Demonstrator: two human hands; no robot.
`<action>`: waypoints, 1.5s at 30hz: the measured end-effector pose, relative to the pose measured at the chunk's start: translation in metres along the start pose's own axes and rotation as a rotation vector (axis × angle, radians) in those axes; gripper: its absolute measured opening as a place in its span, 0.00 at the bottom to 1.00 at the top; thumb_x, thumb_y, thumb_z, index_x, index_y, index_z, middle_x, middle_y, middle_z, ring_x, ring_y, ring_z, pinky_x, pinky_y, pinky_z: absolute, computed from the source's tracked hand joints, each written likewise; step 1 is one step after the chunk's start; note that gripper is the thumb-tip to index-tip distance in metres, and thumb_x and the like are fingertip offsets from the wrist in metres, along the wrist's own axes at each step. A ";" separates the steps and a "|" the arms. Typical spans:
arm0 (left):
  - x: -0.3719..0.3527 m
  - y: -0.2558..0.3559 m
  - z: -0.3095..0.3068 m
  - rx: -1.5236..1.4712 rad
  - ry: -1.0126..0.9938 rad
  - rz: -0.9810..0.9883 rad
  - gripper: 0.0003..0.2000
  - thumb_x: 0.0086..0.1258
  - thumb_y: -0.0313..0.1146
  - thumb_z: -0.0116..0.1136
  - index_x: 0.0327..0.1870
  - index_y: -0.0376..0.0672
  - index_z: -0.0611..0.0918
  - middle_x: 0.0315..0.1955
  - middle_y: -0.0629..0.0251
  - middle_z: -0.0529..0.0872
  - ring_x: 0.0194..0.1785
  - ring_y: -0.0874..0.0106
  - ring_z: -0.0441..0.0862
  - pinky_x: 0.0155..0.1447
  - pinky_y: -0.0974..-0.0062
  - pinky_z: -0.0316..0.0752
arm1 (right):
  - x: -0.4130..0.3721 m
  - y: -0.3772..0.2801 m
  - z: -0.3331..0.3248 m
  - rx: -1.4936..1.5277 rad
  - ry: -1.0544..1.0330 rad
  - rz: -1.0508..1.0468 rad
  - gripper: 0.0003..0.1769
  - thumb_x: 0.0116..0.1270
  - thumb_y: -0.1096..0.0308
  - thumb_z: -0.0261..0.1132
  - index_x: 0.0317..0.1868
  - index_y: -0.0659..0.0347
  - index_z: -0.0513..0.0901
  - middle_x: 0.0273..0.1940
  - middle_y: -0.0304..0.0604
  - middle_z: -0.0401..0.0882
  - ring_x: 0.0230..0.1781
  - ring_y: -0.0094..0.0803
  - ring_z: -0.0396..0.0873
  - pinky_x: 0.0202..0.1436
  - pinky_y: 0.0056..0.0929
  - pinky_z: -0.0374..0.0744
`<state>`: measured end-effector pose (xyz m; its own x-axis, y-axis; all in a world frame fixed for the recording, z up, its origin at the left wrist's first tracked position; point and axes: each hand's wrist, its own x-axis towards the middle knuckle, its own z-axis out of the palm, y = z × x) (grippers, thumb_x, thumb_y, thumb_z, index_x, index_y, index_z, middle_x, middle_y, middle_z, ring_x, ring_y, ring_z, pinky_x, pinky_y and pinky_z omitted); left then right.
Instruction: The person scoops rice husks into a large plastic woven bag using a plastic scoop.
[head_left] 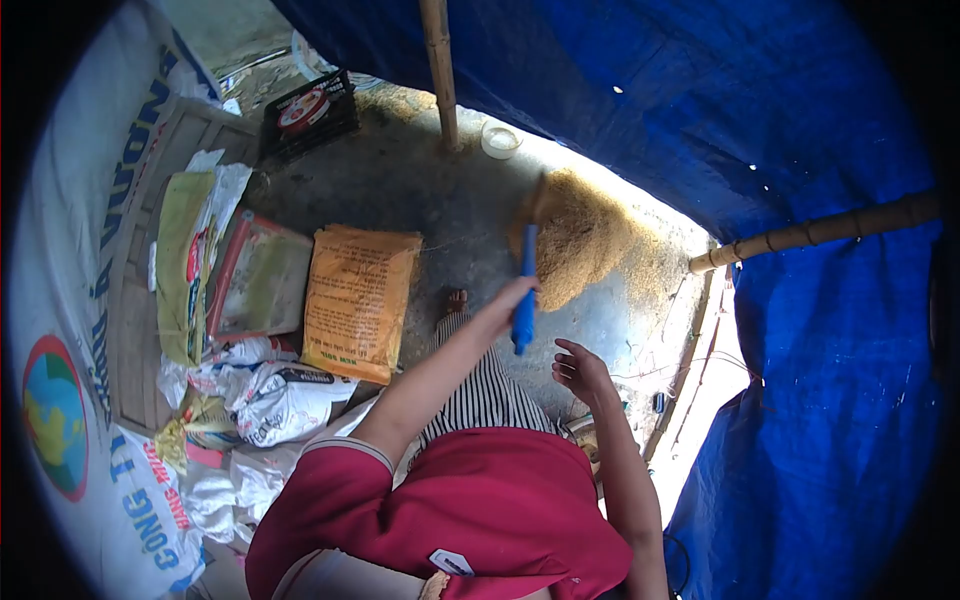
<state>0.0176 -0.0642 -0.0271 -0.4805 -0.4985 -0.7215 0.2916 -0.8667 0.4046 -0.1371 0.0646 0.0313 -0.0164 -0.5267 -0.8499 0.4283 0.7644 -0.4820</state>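
Observation:
My left hand [517,296] is closed around the blue handle [524,315] of a tool. Its far end [540,198] looks brownish and blurred, and lies over the left side of a golden-brown heap of loose, grainy material [590,235] on the floor. To the right and nearer my body, my right hand [583,372] is held above the floor with its fingers apart and slightly bent, with nothing in it.
An orange printed bag [362,300] lies left of my bare foot [457,300]. Further left are a red-edged tray [262,275] and white bags [285,402]. A round bowl [500,140] stands near a bamboo pole [441,75]. Blue sheeting [820,370] hangs on the right behind another pole [820,232].

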 end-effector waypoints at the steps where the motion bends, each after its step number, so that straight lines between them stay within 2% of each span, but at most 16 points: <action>1: -0.007 -0.022 0.015 0.035 0.038 -0.033 0.08 0.51 0.33 0.55 0.29 0.39 0.73 0.18 0.64 0.74 0.20 0.72 0.73 0.23 0.77 0.70 | -0.009 0.001 -0.001 0.072 -0.061 0.066 0.20 0.67 0.57 0.50 0.51 0.64 0.70 0.32 0.43 0.73 0.31 0.31 0.74 0.36 0.29 0.78; 7: -0.057 -0.123 0.053 0.252 0.208 0.068 0.10 0.53 0.32 0.54 0.29 0.33 0.72 0.18 0.62 0.73 0.19 0.72 0.72 0.20 0.72 0.69 | -0.060 0.033 0.000 0.057 -0.148 0.227 0.23 0.65 0.46 0.50 0.39 0.62 0.71 0.32 0.45 0.75 0.31 0.34 0.77 0.33 0.30 0.79; 11: -0.050 -0.181 0.008 0.420 0.496 0.202 0.13 0.53 0.33 0.54 0.33 0.31 0.71 0.21 0.60 0.74 0.23 0.71 0.73 0.22 0.72 0.68 | -0.075 0.076 -0.001 0.148 -0.336 0.377 0.20 0.64 0.53 0.55 0.42 0.63 0.68 0.30 0.45 0.74 0.26 0.32 0.75 0.27 0.24 0.78; 12: -0.066 -0.177 0.002 0.501 0.480 0.127 0.26 0.54 0.40 0.54 0.44 0.24 0.66 0.29 0.49 0.77 0.33 0.62 0.78 0.34 0.71 0.73 | -0.075 0.088 0.001 0.191 -0.367 0.406 0.18 0.65 0.56 0.55 0.42 0.63 0.67 0.28 0.44 0.72 0.23 0.28 0.72 0.24 0.21 0.75; 13: -0.077 -0.181 -0.006 0.488 0.494 0.130 0.26 0.54 0.40 0.54 0.44 0.24 0.66 0.29 0.49 0.77 0.33 0.62 0.78 0.34 0.71 0.73 | -0.080 0.093 0.009 0.235 -0.396 0.433 0.15 0.65 0.59 0.54 0.42 0.64 0.66 0.26 0.42 0.70 0.20 0.25 0.69 0.20 0.18 0.72; 14: -0.087 -0.184 -0.013 0.469 0.497 0.128 0.24 0.54 0.40 0.54 0.42 0.24 0.67 0.28 0.51 0.77 0.32 0.63 0.78 0.34 0.70 0.73 | -0.086 0.096 0.016 0.220 -0.324 0.461 0.11 0.65 0.66 0.52 0.40 0.65 0.65 0.23 0.38 0.65 0.16 0.19 0.62 0.14 0.13 0.64; 19: -0.140 -0.195 -0.056 0.190 0.279 -0.015 0.18 0.59 0.45 0.52 0.34 0.34 0.73 0.26 0.61 0.76 0.25 0.74 0.74 0.24 0.74 0.69 | -0.073 0.112 0.026 0.287 -0.484 0.667 0.08 0.64 0.70 0.51 0.37 0.66 0.63 0.22 0.37 0.63 0.14 0.17 0.61 0.11 0.12 0.62; 22: -0.168 -0.199 -0.080 0.200 0.317 -0.179 0.16 0.63 0.46 0.51 0.37 0.39 0.76 0.25 0.67 0.77 0.26 0.77 0.73 0.29 0.78 0.69 | -0.025 0.144 0.025 0.489 -0.419 0.957 0.08 0.63 0.71 0.50 0.37 0.68 0.63 0.21 0.36 0.63 0.14 0.16 0.62 0.11 0.12 0.63; 25: -0.177 -0.218 -0.101 0.421 0.424 0.055 0.17 0.65 0.45 0.49 0.44 0.40 0.75 0.28 0.67 0.78 0.31 0.77 0.75 0.32 0.81 0.69 | -0.009 0.145 0.029 0.308 -0.338 0.836 0.11 0.63 0.72 0.51 0.42 0.71 0.62 0.21 0.35 0.63 0.15 0.16 0.63 0.11 0.11 0.63; 26: -0.174 -0.222 -0.112 0.430 0.390 0.035 0.18 0.67 0.44 0.47 0.50 0.41 0.73 0.32 0.65 0.79 0.35 0.77 0.76 0.36 0.80 0.71 | -0.009 0.140 0.024 0.310 -0.330 0.838 0.11 0.63 0.72 0.51 0.42 0.71 0.62 0.21 0.35 0.63 0.15 0.16 0.63 0.11 0.11 0.63; 29: -0.190 -0.229 -0.121 0.302 0.388 0.053 0.17 0.67 0.41 0.46 0.51 0.39 0.72 0.34 0.63 0.79 0.35 0.76 0.77 0.36 0.80 0.72 | -0.016 0.113 -0.001 0.488 -0.404 0.848 0.19 0.62 0.72 0.51 0.50 0.77 0.59 0.21 0.36 0.63 0.14 0.16 0.62 0.09 0.11 0.63; 32: -0.201 -0.239 -0.131 0.381 0.369 0.043 0.18 0.66 0.35 0.49 0.53 0.35 0.69 0.32 0.62 0.80 0.31 0.76 0.77 0.31 0.78 0.72 | -0.019 0.102 -0.009 0.462 -0.355 0.834 0.17 0.62 0.72 0.51 0.48 0.75 0.61 0.21 0.36 0.63 0.13 0.16 0.62 0.09 0.11 0.62; 34: -0.216 -0.242 -0.135 0.455 0.353 0.077 0.18 0.65 0.34 0.49 0.53 0.35 0.69 0.33 0.61 0.80 0.31 0.76 0.77 0.31 0.78 0.72 | -0.016 0.108 -0.006 0.160 -0.322 0.637 0.14 0.63 0.71 0.51 0.45 0.71 0.62 0.20 0.36 0.63 0.13 0.16 0.62 0.09 0.12 0.63; 36: -0.229 -0.245 -0.144 0.558 0.343 0.109 0.16 0.64 0.32 0.50 0.51 0.37 0.71 0.35 0.62 0.79 0.34 0.76 0.78 0.35 0.80 0.73 | -0.020 0.119 0.001 0.100 -0.286 0.579 0.13 0.63 0.69 0.51 0.43 0.69 0.63 0.20 0.36 0.63 0.13 0.16 0.61 0.08 0.12 0.62; 40: -0.242 -0.246 -0.165 0.445 0.340 0.054 0.15 0.64 0.32 0.49 0.51 0.37 0.71 0.35 0.62 0.79 0.34 0.76 0.78 0.35 0.80 0.73 | -0.052 0.156 0.018 -0.100 -0.188 0.441 0.10 0.64 0.67 0.51 0.42 0.62 0.64 0.20 0.36 0.63 0.12 0.16 0.59 0.08 0.12 0.58; 45: -0.250 -0.234 -0.166 0.432 0.334 0.145 0.14 0.65 0.30 0.48 0.51 0.37 0.71 0.35 0.62 0.79 0.35 0.76 0.78 0.34 0.81 0.73 | -0.068 0.172 0.045 0.030 -0.287 0.524 0.09 0.65 0.66 0.50 0.42 0.60 0.64 0.19 0.35 0.63 0.11 0.16 0.58 0.08 0.12 0.56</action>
<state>0.2066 0.2661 -0.0347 -0.1524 -0.6415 -0.7519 -0.0640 -0.7527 0.6552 -0.0211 0.2154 0.0158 0.4468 -0.1654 -0.8792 0.3390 0.9408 -0.0047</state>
